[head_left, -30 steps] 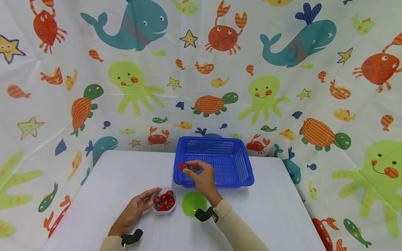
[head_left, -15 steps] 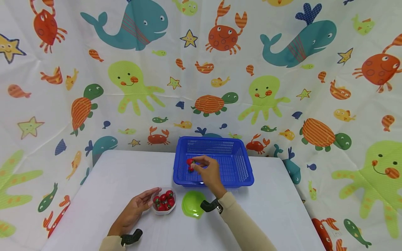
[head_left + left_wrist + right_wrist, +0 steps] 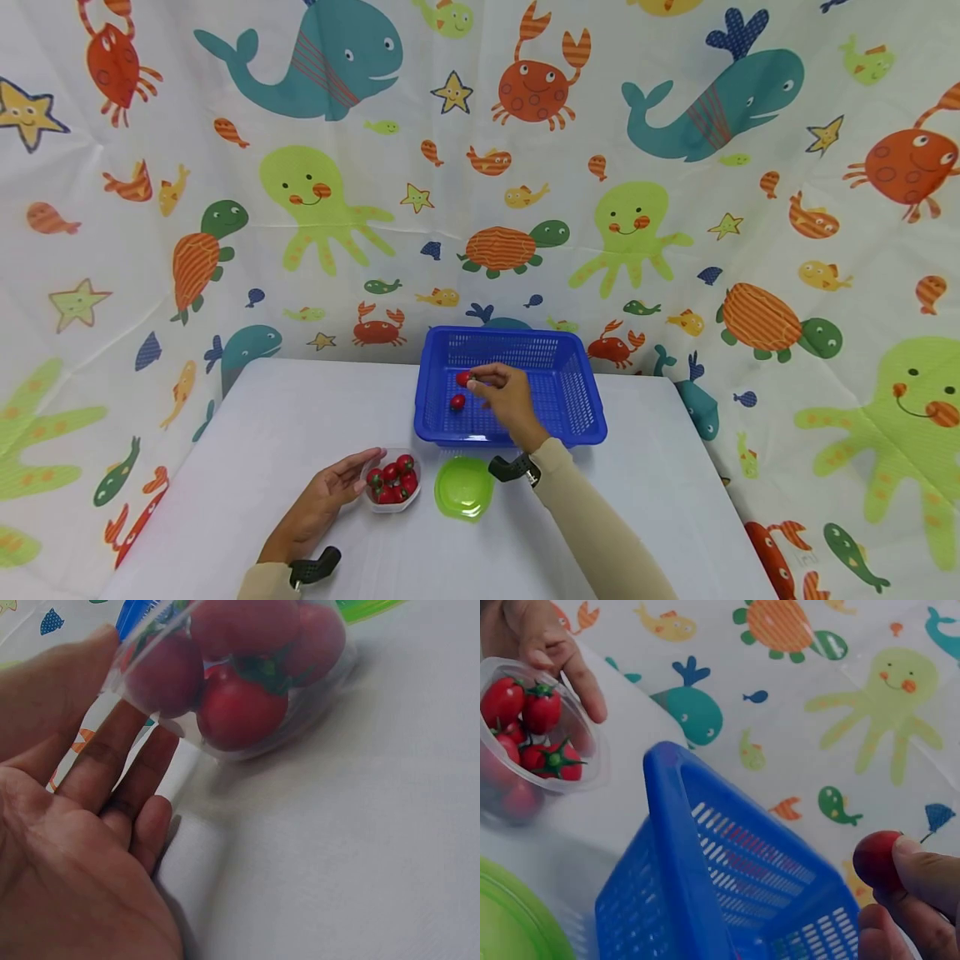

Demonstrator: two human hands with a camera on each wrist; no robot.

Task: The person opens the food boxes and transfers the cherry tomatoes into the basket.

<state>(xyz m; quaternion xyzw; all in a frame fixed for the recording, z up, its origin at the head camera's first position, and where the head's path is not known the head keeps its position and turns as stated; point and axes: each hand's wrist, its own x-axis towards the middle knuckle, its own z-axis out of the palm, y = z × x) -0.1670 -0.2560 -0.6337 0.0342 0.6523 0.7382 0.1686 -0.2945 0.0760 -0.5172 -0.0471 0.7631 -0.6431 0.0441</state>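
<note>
From where I sit, I see a table with a white covering, its surface cloth-like and slightly shadowed in my left wrist view. At its far end, a little right of the middle, I have a blue basket standing upright with its open side up. Nearer me, just in front of the basket's left part, a green lid lies on the white. Left of that, with a narrow strip of covering between them, I see a clear container throwing a soft shadow.
</note>
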